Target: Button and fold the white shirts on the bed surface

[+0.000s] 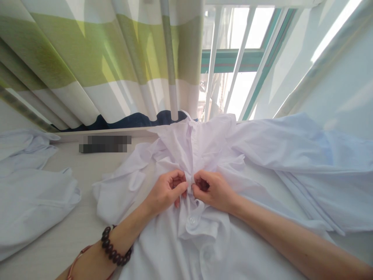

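Observation:
A white buttoned garment (212, 142), which looks like a shirt or coat, lies spread in front of me with its collar end toward the window. My left hand (173, 187) pinches its front placket from the left, thumb against the fingertips. From the right, my right hand (211, 186) grips the same strip with curled fingers, almost touching the left. The cloth gathers in folds between them. Whether a button sits between the fingertips is hidden. Below the hands a white button (192, 220) shows on the placket, with another button (207, 254) lower down.
More white clothing (32, 206) lies on the pale surface (87, 167) at left, with other folded white cloth (329, 167) at right. A dark blurred-out object (105, 144) rests at the back left. Behind are a green-and-white curtain (116, 50) and white window bars (239, 58).

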The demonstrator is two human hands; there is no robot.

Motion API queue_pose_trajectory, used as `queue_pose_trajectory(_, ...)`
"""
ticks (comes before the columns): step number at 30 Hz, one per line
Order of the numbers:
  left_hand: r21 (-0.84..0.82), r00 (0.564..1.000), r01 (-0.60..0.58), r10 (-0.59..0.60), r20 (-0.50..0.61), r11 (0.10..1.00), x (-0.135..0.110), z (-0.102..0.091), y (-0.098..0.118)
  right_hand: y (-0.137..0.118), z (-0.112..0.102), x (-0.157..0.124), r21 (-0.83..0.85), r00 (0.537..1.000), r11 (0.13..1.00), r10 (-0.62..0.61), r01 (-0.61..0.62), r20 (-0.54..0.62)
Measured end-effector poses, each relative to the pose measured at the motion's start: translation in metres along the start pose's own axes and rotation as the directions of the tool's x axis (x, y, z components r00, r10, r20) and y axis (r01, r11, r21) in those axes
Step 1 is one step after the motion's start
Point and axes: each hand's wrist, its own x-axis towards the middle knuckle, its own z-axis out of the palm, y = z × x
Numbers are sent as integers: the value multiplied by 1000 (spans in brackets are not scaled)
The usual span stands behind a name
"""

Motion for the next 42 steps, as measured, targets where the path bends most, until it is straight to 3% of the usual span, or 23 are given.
queue_pose_trajectory(17, 50, 999, 11, -8, -54, 999, 0, 2, -4, 0, -3, 0, 70, 1000, 997, 16, -16, 9)
queue_pose_trajectory(24, 61, 999, 19, -17, -32, 998, 0, 1, -5, -3, -8, 1, 23, 994, 998, -68, 67, 82)
queue_pose_trajectory(42, 34, 999, 31, -32, 18, 999, -1, 2, 0, -4, -8, 2, 72, 997, 997, 32, -37, 69)
